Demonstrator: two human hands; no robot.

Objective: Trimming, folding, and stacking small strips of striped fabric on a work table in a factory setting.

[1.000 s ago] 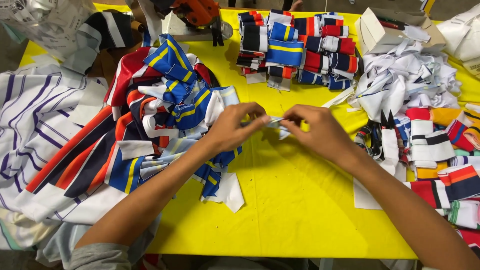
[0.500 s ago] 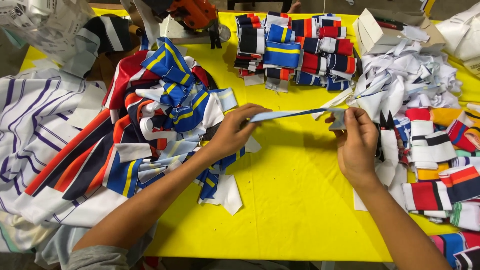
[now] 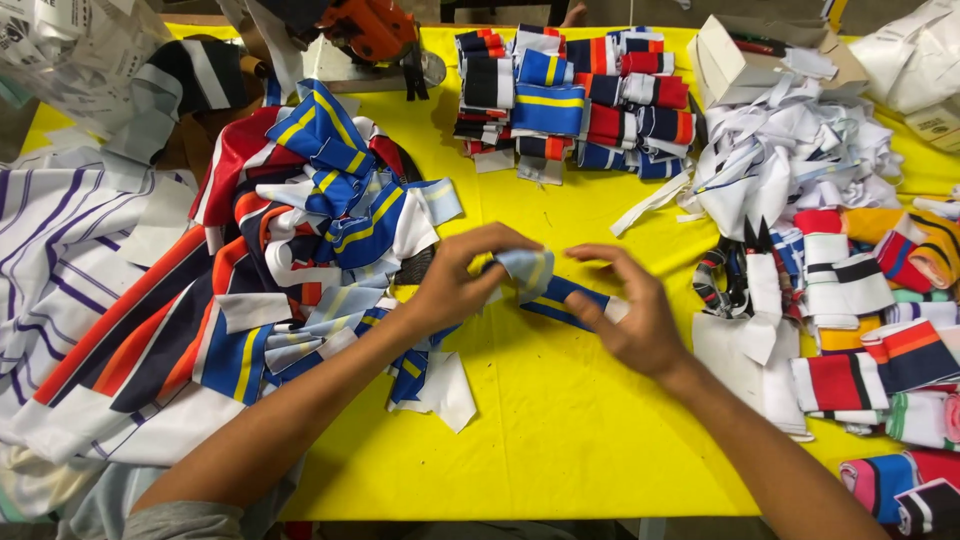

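Blue-yellow ribbed strip (image 3: pixel 545 285) folded mid-bench (image 3: pixel 560 430); pinched by left hand (image 3: pixel 465 275) fingers, pressed under right hand (image 3: pixel 625 315) half-open fingers.

A single head-worn camera looks steeply down from above the person's seat at the near edge of the yellow table (image 3: pixel 560 440). It faces away from the person toward the far edge, where an orange tool (image 3: pixel 372 28) sits. The view is close: both forearms enter from the near edge, and the left hand (image 3: pixel 462 282) and right hand (image 3: pixel 630 315) meet near the centre. Fabric piles run out of view at left and right.
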